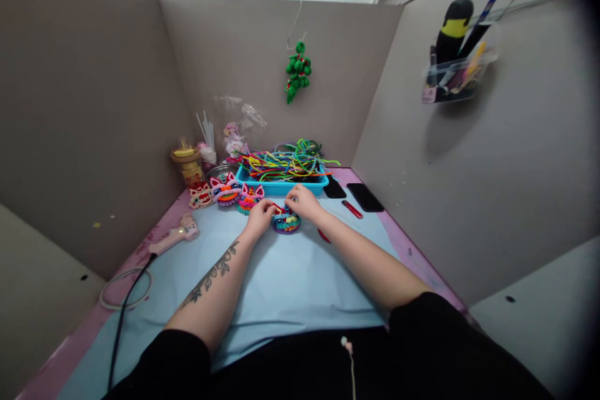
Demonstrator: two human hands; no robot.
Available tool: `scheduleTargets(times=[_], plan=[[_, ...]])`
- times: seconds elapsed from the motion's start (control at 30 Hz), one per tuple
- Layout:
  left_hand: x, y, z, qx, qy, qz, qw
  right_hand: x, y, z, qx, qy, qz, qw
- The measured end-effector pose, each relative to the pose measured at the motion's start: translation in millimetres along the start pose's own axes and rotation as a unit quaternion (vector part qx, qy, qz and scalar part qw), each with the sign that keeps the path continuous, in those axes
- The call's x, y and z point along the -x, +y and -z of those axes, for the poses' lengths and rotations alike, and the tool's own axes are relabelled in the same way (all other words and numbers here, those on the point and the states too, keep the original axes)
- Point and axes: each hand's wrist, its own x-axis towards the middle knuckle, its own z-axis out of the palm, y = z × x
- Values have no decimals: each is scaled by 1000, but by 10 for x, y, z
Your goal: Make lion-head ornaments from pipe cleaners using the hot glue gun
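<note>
A small blue, yellow and purple lion head (287, 224) made of fuzzy pipe cleaners stands upright on the light blue cloth (290, 287). At its upper left, my left hand (261, 217) pinches a red piece of it between thumb and fingers. My right hand (304, 202) is closed at its upper right, fingertips together at the top edge; the bit inside them is too small to make out. Three finished-looking heads sit to the left: a pink and orange head (252, 199), a pink and blue head (225, 190) and a cream and red head (200, 195).
Behind is a blue tray (281, 189) heaped with pipe cleaners (285, 165). A pink glue gun (174, 235) with its cord lies left. A phone (365, 197) and red cutter (352, 209) lie right. Grey partitions (262, 75) enclose three sides.
</note>
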Motion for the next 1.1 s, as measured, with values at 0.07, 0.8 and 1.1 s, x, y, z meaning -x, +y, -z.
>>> scheduleTargets(times=[0.07, 0.8, 1.1], plan=[[1, 31, 7, 3, 1, 8, 1000, 10, 64, 16, -67, 19, -46, 997], [-20, -53, 26, 148, -68, 63, 985, 206, 21, -212, -77, 43, -20, 996], [11, 22, 6, 111, -70, 39, 991, 222, 144, -223, -114, 14, -15, 993]])
